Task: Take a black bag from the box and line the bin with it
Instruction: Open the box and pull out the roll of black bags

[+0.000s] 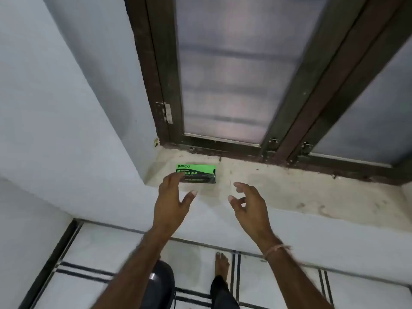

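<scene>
A green and black box of garbage bags (199,172) lies flat on the stone window sill (278,186), near its left end. My left hand (172,197) hovers just in front of the box, fingers spread, its fingertips overlapping the box's lower left corner. My right hand (247,202) is open too, fingers curled, a little to the right of the box and apart from it. Neither hand holds anything. A dark round bin (161,284) stands on the floor below my left forearm, which hides part of it.
A dark-framed window with frosted panes (225,74) rises behind the sill. A white wall (66,108) closes in on the left. Below are white floor tiles with black lines (89,253), and my bare foot (221,266) rests on them.
</scene>
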Demonstrator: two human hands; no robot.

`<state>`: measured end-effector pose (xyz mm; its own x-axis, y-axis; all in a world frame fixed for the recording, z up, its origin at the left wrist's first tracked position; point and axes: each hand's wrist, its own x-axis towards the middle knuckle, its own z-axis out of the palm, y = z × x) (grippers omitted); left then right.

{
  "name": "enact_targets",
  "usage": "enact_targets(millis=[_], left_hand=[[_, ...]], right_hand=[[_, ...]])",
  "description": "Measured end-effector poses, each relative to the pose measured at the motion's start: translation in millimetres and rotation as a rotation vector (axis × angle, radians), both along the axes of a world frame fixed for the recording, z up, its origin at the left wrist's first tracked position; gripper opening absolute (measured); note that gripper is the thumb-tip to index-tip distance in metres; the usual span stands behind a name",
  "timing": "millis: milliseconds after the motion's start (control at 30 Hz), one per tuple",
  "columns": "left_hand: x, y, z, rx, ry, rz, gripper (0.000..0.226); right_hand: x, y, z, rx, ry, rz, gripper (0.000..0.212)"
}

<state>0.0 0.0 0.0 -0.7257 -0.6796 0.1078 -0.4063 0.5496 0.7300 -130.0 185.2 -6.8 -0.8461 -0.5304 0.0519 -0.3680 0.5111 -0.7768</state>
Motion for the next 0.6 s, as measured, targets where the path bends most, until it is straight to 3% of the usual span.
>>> enact_targets(millis=[167, 267, 467, 600], left_hand=[[-48.5, -34.3, -17.7, -0.035, -0.227, 0.010, 0.083], [-65.7, -47.5, -29.6, -0.028, -0.295, -0.027, 0.082], [-74.7, -57.4, -40.7, -0.066, -0.270, -0.046, 0.058], [-66.9, -61.5, -37.4, 0.074, -0.100, -0.073, 0.052]], right_hand=[[-57.8, -46.5, -16.9, 0.063, -0.171, 0.197, 0.064], [-83.2, -71.4, -28.2, 0.077, -0.190, 0.335, 0.071], [-101.3, -84.6, -41.5, 0.035, -0.195, 0.419, 0.057], [-106.0, -81.4, -31.3, -0.097, -0.321, 0.349, 0.048]])
